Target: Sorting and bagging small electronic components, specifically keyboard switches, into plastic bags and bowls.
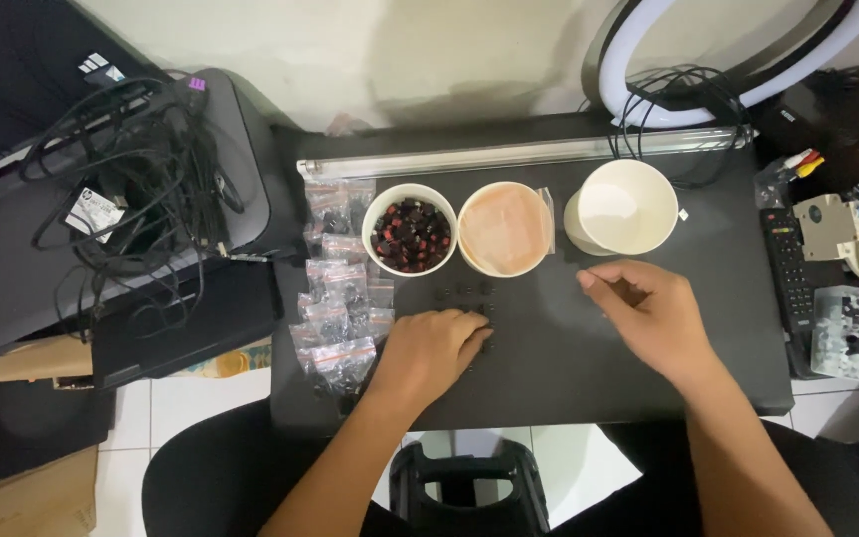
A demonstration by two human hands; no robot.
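Observation:
My left hand rests palm down on the black table, fingers curled over several small black parts lying in front of the bowls. My right hand hovers to the right, fingers loosely bent, nothing visibly in it. Behind them stand three white paper bowls: one with small red and black pieces, a middle one holding pale plastic bags, and an empty tilted one. A pile of small clear zip bags filled with dark parts lies left of my left hand.
A long tube lamp lies along the table's back edge. A ring light and cables stand at back right. A remote control and a clear box of parts sit right. A printer with tangled cables is on the left.

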